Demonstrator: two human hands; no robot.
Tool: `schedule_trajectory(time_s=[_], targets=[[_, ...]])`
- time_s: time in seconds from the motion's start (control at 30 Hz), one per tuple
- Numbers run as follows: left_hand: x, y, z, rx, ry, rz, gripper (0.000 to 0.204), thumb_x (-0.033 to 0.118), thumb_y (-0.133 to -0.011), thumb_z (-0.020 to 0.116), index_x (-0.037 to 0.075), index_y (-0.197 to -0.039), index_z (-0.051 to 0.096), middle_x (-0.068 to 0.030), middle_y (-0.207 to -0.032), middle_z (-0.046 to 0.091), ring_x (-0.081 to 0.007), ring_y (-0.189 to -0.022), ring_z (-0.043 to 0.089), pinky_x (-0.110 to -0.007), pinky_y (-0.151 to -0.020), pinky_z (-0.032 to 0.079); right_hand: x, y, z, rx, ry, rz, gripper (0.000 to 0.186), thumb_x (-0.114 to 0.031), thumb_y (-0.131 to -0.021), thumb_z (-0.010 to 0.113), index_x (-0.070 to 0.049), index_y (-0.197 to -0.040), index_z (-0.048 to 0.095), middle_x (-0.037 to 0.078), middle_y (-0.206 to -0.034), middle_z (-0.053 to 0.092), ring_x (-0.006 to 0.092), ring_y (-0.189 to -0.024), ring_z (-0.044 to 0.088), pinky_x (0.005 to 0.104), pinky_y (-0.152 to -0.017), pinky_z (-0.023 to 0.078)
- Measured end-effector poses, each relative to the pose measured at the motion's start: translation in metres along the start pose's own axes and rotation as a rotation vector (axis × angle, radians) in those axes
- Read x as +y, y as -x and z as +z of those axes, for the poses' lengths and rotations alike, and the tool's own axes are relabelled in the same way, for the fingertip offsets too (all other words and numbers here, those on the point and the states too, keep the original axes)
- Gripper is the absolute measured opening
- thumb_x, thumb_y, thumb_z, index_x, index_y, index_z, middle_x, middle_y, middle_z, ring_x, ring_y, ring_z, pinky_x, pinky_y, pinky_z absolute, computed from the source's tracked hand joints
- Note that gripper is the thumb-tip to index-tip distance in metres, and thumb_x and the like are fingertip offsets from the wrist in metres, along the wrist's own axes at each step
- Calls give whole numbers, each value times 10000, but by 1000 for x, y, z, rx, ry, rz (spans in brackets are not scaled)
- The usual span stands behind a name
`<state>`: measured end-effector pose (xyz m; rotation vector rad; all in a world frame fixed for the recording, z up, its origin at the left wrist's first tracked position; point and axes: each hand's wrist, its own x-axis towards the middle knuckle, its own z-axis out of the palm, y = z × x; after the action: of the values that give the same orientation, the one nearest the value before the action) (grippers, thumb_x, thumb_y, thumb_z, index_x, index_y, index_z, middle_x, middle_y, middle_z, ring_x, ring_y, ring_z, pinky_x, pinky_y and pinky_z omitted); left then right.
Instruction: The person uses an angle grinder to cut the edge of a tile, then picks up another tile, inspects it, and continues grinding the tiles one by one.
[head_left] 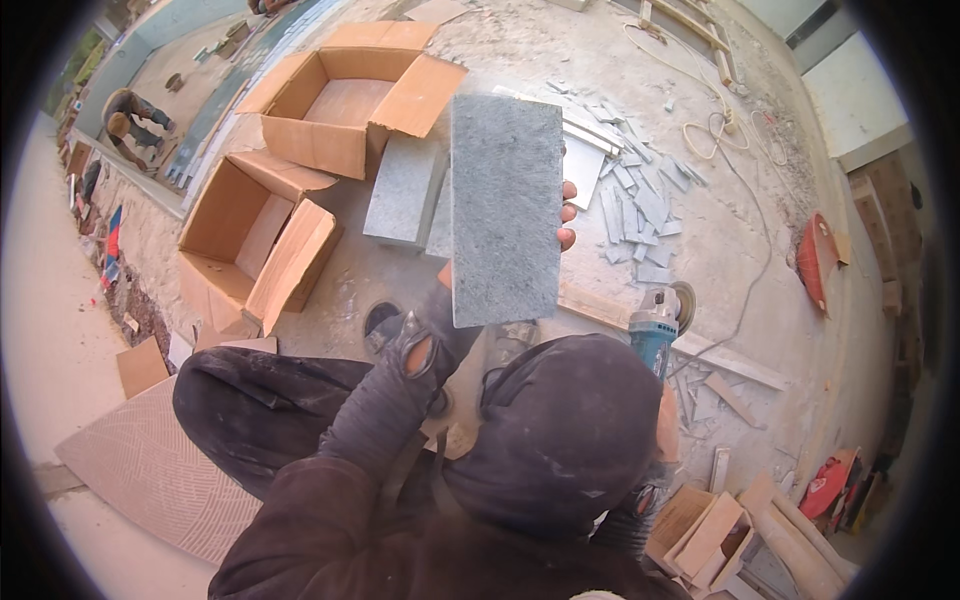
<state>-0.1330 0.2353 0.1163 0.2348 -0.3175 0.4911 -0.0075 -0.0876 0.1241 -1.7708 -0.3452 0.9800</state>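
On a dusty concrete floor (520, 60) strewn with tile offcuts (640, 205), the left hand (565, 225) grips a grey stone tile (505, 210) upright above the stacked tiles (405, 190), best steadied by both edges; the right hand cannot be made out near the angle grinder (655, 325).

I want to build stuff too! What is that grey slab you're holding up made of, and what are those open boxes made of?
The grey slab looks like cut stone or a stone-look tile: speckled, matt grey, with straight sawn edges. The left hand grips it; only the fingertips show at its right edge. The open boxes look like corrugated cardboard: plain brown, dull, with folded flaps.
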Motion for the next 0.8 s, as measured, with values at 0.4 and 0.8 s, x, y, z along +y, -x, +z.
schedule_trajectory(time_s=[0.4,0.8], targets=[[11,-1,-7,51,253,-41,686,475,-1000,567,27,-1467,339,-147,-1184,478,-301,-1132,555,-462,-1028,501,12,2,-3,41,13,18,396,-223,-873,740,1,-1169,602,35,-991,667,109,-825,618,275,-746,503],[15,10,-8,148,301,18,707,477,-973,625,-7,-1419,367,-181,-1218,451,-317,-1153,544,-459,-1047,497,-1,1,4,6,-62,114,361,-200,-881,707,6,-1159,602,58,-980,680,123,-813,632,290,-718,518]])
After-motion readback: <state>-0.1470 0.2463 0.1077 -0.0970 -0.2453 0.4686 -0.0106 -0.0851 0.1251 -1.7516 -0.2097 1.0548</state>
